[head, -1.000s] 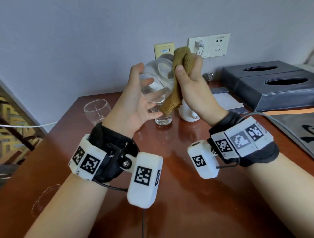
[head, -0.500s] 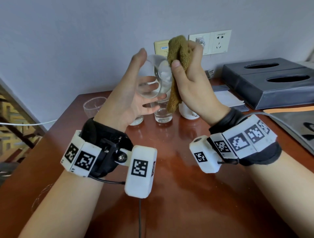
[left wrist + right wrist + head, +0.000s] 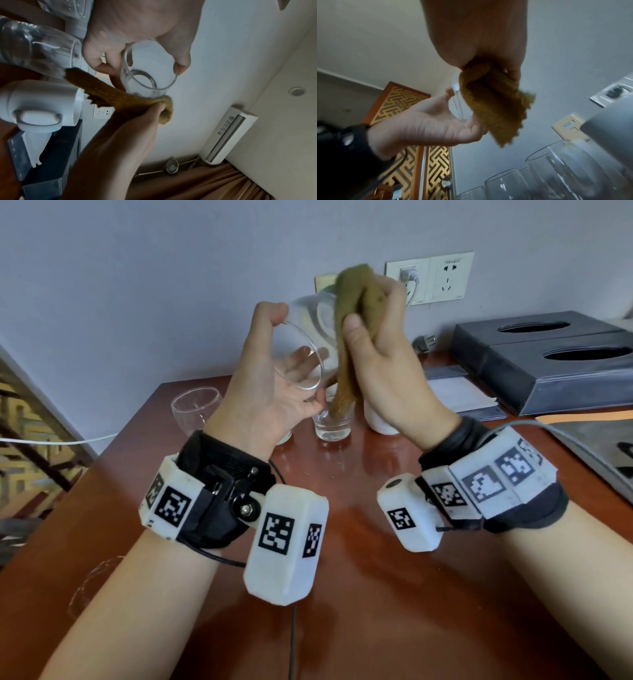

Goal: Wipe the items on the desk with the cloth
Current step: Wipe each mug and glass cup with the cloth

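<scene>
On the desk (image 3: 359, 594), glasses (image 3: 195, 409) stand left of the tissue boxes (image 3: 561, 364).

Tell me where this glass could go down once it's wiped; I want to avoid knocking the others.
Bare desk lies in front, between the forearms. It is crowded at the back: glasses, a white cup, papers and grey boxes.

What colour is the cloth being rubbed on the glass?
The cloth is a mustard, yellowish brown, plain with no pattern. It shows best in the right wrist view.
</scene>
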Motion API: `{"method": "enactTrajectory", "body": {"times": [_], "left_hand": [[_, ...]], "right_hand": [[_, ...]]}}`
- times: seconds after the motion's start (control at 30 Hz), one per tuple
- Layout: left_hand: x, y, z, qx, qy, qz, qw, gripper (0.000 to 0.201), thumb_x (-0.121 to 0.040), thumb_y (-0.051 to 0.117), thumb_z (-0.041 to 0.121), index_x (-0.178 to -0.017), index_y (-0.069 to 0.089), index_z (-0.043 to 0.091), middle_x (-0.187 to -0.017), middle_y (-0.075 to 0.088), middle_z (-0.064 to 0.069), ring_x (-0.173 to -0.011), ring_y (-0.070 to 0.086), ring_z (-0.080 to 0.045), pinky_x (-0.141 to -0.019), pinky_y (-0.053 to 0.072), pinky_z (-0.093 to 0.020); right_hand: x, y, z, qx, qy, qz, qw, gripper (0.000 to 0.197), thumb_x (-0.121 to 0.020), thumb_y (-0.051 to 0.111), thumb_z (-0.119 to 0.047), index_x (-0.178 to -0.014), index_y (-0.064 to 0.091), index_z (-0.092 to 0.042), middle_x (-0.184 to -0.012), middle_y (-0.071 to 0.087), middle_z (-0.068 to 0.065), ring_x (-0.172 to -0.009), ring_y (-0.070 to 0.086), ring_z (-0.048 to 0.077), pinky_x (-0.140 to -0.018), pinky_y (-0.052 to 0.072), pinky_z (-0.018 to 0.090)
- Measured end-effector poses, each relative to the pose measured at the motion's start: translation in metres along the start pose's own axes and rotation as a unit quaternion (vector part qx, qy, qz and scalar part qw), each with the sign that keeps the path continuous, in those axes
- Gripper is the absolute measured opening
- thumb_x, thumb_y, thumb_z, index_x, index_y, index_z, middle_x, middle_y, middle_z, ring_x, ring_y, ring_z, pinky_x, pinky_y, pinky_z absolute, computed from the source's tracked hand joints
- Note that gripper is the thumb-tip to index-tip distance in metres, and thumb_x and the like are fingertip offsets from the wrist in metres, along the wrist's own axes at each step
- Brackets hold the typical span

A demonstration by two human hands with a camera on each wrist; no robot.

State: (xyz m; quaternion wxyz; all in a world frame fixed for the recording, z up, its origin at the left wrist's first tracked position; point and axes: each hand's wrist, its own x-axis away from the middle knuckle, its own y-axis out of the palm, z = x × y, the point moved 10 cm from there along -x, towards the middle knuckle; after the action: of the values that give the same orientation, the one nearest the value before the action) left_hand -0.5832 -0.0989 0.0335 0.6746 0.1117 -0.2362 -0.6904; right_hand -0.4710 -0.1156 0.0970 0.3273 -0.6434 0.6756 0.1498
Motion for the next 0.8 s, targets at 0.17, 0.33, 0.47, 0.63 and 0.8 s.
{"method": "enactTrajectory", "body": {"times": [0.17,0.33,0.47,0.63,0.8], "left_hand": [[0.002,0.008,0.006,-0.040,0.020,-0.033,0.998,0.032,-0.073,0.061,0.037,-0.092,0.056,0.012,-0.093,0.061,-0.001,-0.072,0.063,-0.018,-0.066,0.042,-0.028],[0.005,0.012,0.033,-0.209,0.172,-0.091,0.958,0.054,-0.048,0.071,0.028,-0.100,0.058,0.021,-0.097,0.060,0.005,-0.088,0.066,-0.012,-0.070,0.051,-0.028],[0.028,0.029,0.052,-0.463,0.312,-0.113,0.822,0.095,-0.051,0.074,0.015,-0.131,0.028,0.033,-0.112,0.045,0.012,-0.097,0.056,0.011,-0.080,0.049,-0.012],[0.039,0.030,0.062,-0.502,0.381,-0.155,0.761,0.110,-0.051,0.080,0.013,-0.134,0.008,0.020,-0.132,0.028,-0.006,-0.103,0.055,0.011,-0.085,0.049,-0.016],[0.030,0.020,0.067,-0.365,0.376,-0.123,0.843,0.119,-0.060,0.083,0.044,-0.149,0.012,0.007,-0.149,0.029,-0.012,-0.123,0.049,0.002,-0.101,0.046,-0.024]], "right_hand": [[-0.004,-0.004,0.046,-0.172,0.201,0.019,0.964,0.040,-0.095,0.041,-0.041,-0.122,0.036,-0.013,-0.098,0.062,0.006,-0.094,0.065,0.012,-0.088,0.053,0.035],[-0.006,-0.005,0.049,-0.347,0.247,-0.006,0.905,0.039,-0.101,0.038,-0.032,-0.120,0.055,-0.003,-0.106,0.066,0.013,-0.096,0.065,0.026,-0.085,0.055,0.038],[-0.007,-0.002,0.036,-0.357,0.217,-0.103,0.903,0.034,-0.101,0.036,-0.026,-0.079,0.059,-0.013,-0.072,0.062,0.001,-0.067,0.062,0.013,-0.065,0.053,0.025],[-0.001,0.011,0.023,-0.397,0.207,-0.179,0.876,0.049,-0.098,0.040,-0.022,-0.060,0.071,-0.017,-0.067,0.066,-0.001,-0.065,0.064,0.012,-0.066,0.053,0.027],[-0.008,0.003,0.031,-0.383,0.197,-0.085,0.899,0.025,-0.084,0.052,-0.023,-0.100,0.061,-0.006,-0.089,0.062,0.012,-0.080,0.062,0.022,-0.077,0.054,0.033]]}}
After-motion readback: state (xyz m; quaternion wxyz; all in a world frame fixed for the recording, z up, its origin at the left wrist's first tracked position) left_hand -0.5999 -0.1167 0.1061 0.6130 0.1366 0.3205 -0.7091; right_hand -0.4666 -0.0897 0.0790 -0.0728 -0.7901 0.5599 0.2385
